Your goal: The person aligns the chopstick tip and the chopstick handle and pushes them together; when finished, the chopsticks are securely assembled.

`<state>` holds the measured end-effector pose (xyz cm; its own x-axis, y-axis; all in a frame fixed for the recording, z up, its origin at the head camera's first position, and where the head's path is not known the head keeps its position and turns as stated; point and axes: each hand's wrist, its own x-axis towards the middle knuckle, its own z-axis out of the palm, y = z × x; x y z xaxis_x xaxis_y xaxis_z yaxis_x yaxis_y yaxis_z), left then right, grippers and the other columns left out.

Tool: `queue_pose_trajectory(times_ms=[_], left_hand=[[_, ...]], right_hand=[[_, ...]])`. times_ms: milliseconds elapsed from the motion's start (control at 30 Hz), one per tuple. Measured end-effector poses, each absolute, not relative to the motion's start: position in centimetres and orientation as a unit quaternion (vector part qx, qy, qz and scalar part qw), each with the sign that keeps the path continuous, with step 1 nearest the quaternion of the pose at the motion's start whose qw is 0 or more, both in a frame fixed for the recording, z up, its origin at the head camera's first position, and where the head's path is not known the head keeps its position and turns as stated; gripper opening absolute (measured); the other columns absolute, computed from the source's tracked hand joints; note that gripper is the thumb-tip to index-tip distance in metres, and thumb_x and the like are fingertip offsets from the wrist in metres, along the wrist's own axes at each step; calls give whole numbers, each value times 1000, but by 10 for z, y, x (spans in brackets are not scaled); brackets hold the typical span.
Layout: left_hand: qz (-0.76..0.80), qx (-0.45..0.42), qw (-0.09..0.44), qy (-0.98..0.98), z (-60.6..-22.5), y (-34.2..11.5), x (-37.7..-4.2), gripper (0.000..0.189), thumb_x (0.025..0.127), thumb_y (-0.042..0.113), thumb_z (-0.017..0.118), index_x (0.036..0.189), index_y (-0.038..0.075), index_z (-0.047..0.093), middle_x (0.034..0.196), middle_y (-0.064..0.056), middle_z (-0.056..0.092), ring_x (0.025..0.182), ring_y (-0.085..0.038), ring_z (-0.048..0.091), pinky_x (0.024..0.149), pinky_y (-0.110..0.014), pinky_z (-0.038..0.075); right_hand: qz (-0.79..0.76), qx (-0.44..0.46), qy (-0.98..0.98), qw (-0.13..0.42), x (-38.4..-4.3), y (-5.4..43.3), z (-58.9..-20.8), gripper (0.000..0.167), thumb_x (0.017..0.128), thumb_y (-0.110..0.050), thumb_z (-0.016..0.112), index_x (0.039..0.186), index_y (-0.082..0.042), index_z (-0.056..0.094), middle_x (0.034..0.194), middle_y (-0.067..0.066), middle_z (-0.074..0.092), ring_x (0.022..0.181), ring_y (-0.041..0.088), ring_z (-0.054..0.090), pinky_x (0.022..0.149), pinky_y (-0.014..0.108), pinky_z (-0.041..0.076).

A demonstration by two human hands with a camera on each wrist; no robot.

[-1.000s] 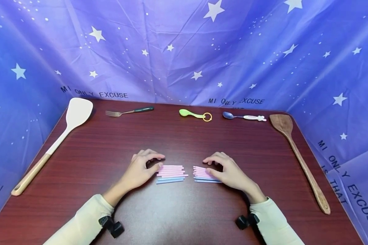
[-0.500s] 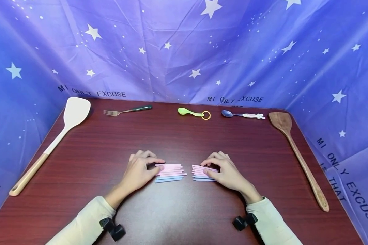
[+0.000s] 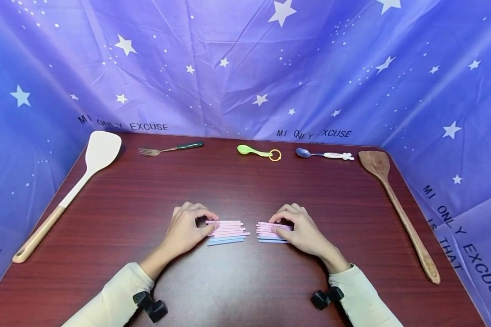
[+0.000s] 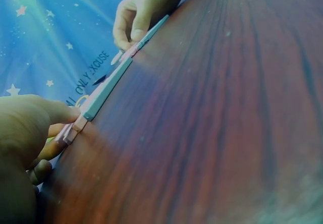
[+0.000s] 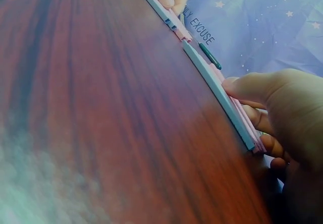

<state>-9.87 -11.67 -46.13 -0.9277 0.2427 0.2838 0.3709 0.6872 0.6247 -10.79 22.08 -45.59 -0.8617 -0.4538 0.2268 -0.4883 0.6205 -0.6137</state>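
Two rows of slim pink and blue sticks lie side by side at the table's middle. My left hand (image 3: 188, 229) pinches a far pink stick (image 3: 229, 222) of the left row between thumb and index finger. Blue sticks (image 3: 226, 241) lie along that row's near side. At the right row, my right hand (image 3: 303, 229) pinches pink sticks (image 3: 263, 225) from above with thumb and index finger; how many it holds is hidden. Near blue sticks (image 3: 270, 240) run partly under that hand. In the right wrist view, the thumb rests against the row beside a blue stick (image 5: 217, 90).
A white spatula (image 3: 102, 152) lies left and a wooden spatula (image 3: 375, 164) right. Along the back are a fork (image 3: 172, 148), a green spoon (image 3: 253, 151) with a yellow ring, and a metal spoon (image 3: 304, 153) with a pink-white handle. A starry cloth (image 3: 229, 91) hangs behind.
Both hands' index fingers have come down onto the far pink sticks, closing toward the thumbs. The left row's farthest pink stick has slid slightly left. The head view has shifted a little.
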Motion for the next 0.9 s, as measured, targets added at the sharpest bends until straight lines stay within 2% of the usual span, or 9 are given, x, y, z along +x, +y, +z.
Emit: queue_pose_trajectory(times_ms=[600,900], left_hand=[[-375,-166,94,-907,-465,-113,-101,10,82,26,86,88,30,79,89,13,76,86,-11,56,85,-38,33],[-408,-160,96,-894,-460,-118,-102,11,83,21,85,90,29,80,88,15,74,89,-10,58,87,-37,34]], right_hand=[[354,250,-900,38,-109,224,-457,19,85,-17,82,92,-32,73,90,-20,65,89,4,51,84,32,36],[404,242,-882,24,-113,220,-453,16,90,-15,80,93,-29,74,89,-15,66,85,4,59,80,23,46]])
